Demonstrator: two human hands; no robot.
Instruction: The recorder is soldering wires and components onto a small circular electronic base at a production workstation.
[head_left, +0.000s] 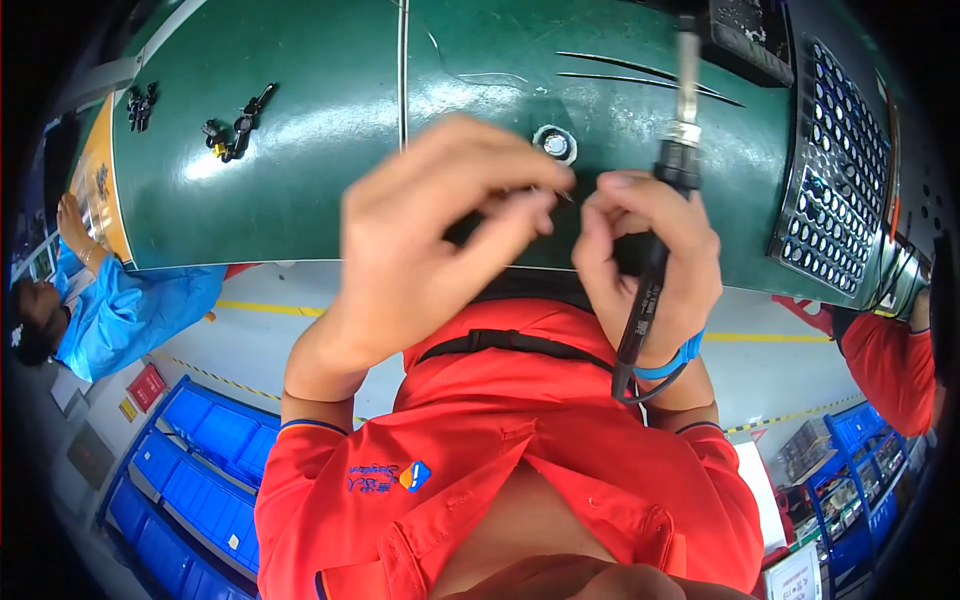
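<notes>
- Here, a small round component (554,145) with a pale rim lies on the green bench (300,205), above centre of the frame, just beyond the fingertips; being round, it shows no long axis.
- The left hand (440,225), at centre left, is nearer to it. Its thumb and forefinger come close together just below the component, but blur hides whether anything fine is pinched there, so I cannot tell.
- The right hand (650,255), right of centre, has its fingers curled in and grips a soldering iron (650,295) by its black handle.
- The iron's long axis runs nearly up the frame, leaning a little right; its metal end points at the top edge rather than toward the component, which lies to its left.
- Slender dark tweezers (690,86) lie slantwise, upper right of centre, between the component and the iron's metal end.
- A tray (787,254) with rows of small round parts sits at the right, well apart from the left hand.
- A black jointed fixture (243,125) stands at the upper left.
</notes>
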